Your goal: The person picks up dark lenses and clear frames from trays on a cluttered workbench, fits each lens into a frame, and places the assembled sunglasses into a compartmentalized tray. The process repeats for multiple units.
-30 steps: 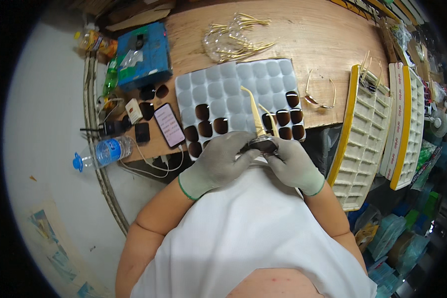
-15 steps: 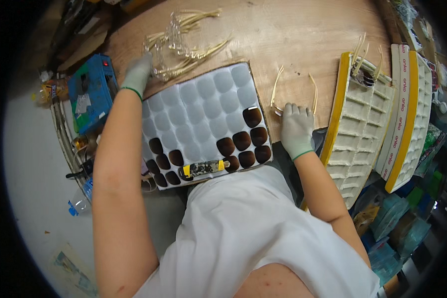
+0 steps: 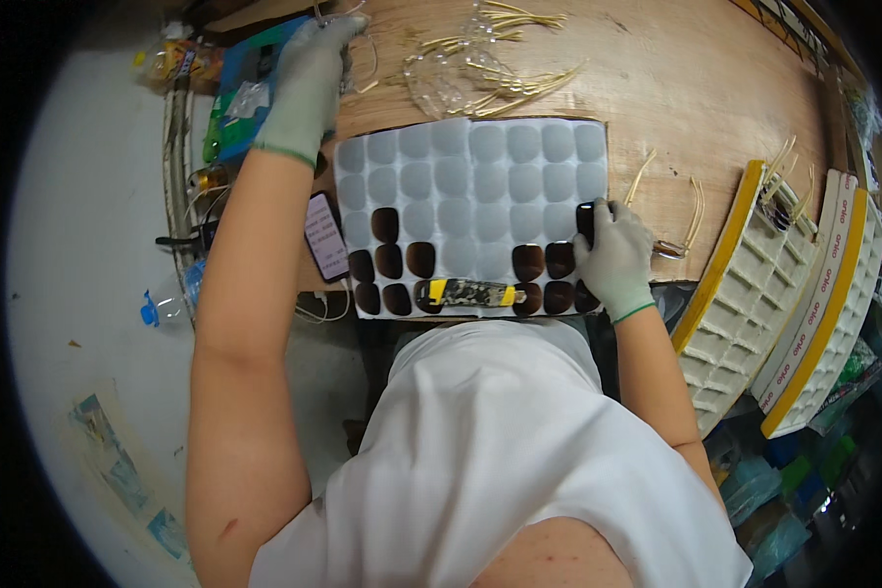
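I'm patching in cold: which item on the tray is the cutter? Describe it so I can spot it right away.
Find the pale moulded tray on the wooden table. Along its near edge, the row of dark brown lenses has a gap between them. The utility knife lies flat across that gap: long and narrow, yellow at one end with a mottled body, unlike the rounded lenses beside it.

The single head view looks steeply down, close over the wooden table (image 3: 715, 108).

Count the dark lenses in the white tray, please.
12 dark lenses: six at the white tray's near-left corner, five at its near-right corner, one at the right hand's fingertips. The utility knife may hide more.
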Tool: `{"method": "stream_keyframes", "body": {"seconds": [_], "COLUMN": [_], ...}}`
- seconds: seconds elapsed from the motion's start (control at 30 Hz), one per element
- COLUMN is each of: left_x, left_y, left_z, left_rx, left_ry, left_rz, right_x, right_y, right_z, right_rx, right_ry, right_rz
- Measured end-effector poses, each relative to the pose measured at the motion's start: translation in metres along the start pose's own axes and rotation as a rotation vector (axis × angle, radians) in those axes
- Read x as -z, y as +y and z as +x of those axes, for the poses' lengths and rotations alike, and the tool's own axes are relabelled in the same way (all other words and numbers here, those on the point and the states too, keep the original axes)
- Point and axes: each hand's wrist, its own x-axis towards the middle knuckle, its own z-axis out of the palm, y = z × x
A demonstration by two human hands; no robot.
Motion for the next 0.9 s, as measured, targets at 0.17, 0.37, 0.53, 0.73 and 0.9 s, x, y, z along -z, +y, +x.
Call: {"method": "stream_keyframes", "body": {"seconds": [0.17, 0.37, 0.53, 0.73, 0.9], "left_x": [0.079, 0.118, 0.124, 0.162, 0.168], "left_y": [-0.014, -0.068, -0.082, -0.095, -0.100], "left_z": [-0.159, -0.262, -0.275, -0.268, -0.273], "left_rx": [-0.456, -0.269, -0.266, -0.259, -0.065], "left_ry": [-0.264, -0.585, -0.605, -0.604, -0.585], "left_rz": [0.513, 0.272, 0.101, 0.058, -0.229], "right_x": [-0.006, 0.006, 0.031, 0.033, -0.006], "right_y": [0.002, -0.006, -0.029, -0.057, -0.029], "right_z": [0.001, 0.004, -0.021, -0.064, -0.089], "right_rx": [-0.078, 0.055, 0.356, 0.049, -0.202], "right_ry": [-0.029, -0.005, 0.041, 0.329, 0.385], "right_rz": [0.096, 0.164, 0.098, 0.395, 0.462]}}
